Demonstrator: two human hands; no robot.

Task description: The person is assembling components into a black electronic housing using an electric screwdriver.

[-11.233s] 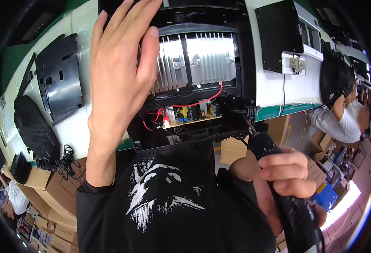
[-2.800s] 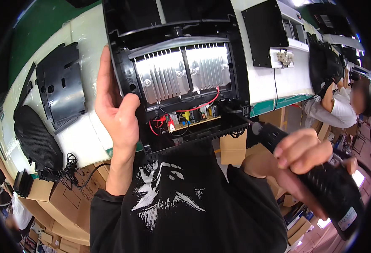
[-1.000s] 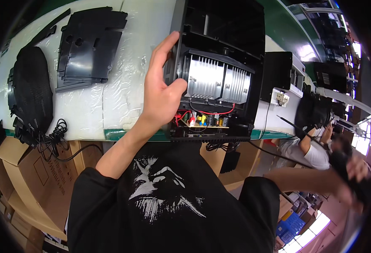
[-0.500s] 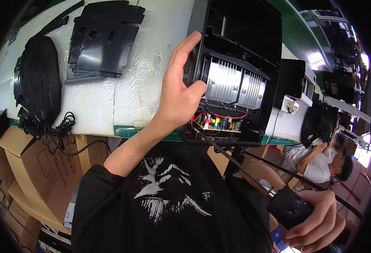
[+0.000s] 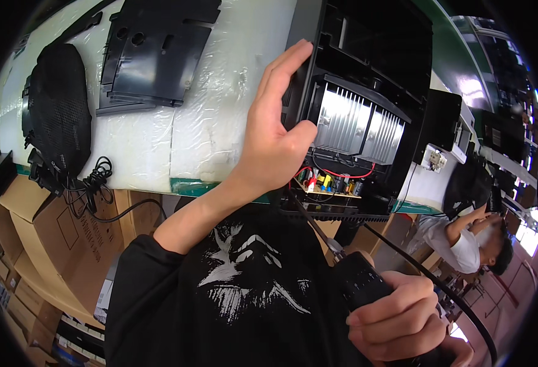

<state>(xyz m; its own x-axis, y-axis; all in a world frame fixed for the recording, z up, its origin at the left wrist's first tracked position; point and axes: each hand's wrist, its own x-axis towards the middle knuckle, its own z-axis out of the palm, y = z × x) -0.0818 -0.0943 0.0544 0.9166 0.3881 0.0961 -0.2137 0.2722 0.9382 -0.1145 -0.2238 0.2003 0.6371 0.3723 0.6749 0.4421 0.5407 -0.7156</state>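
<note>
My left hand [image 5: 275, 144] grips the left side wall of a black housing [image 5: 382, 37], fingers along the outer face and thumb over the edge. Inside the housing sits a silver finned heatsink [image 5: 342, 119] in two blocks. Below it are red and black wires and a circuit board [image 5: 332, 188] with small colourful parts. My right hand [image 5: 400, 321] is wrapped around a black electric screwdriver [image 5: 362, 282] at the lower right. Its long thin bit [image 5: 318, 229] slants up to the housing's near left corner, where the tip is hard to make out.
Black plastic panels [image 5: 159, 58] and a black mesh bag [image 5: 61, 110] with a coiled cable [image 5: 100, 177] lie on the wrapped white bench surface [image 5: 211, 122]. Cardboard boxes [image 5: 67, 238] stand below the edge. A person in white [image 5: 449, 241] is at the right.
My right hand and the screwdriver have moved left and inward, the bit now steeper. In the picture, the housing and my left hand sit slightly farther right.
</note>
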